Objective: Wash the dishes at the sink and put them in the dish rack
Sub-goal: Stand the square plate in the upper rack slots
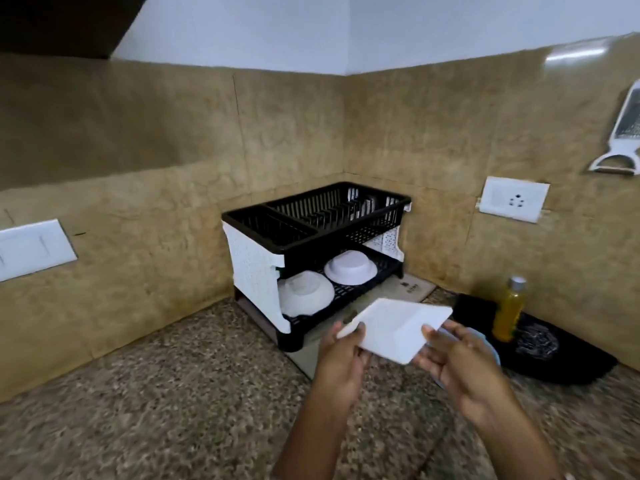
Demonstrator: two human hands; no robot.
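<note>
A white square plate [394, 327] is held in the air in front of the dish rack [311, 237], tilted, with both hands on it. My left hand [341, 358] grips its near left edge, thumb on top. My right hand [453, 362] holds the near right edge, thumb on the rim. The black and white two-tier rack stands in the counter corner. Its upper tier shows no dishes. Two white bowls [350, 266] [304, 294] lie upside down on the lower tier.
A yellow liquid bottle [509, 311] stands on a black mat [561, 358] with a steel scrubber [536, 341] right of the rack. A blue dish [493, 351] peeks out behind my right hand. Sockets and a grater [623, 133] are on the tiled walls. Speckled granite counter [173, 393] spreads to the left.
</note>
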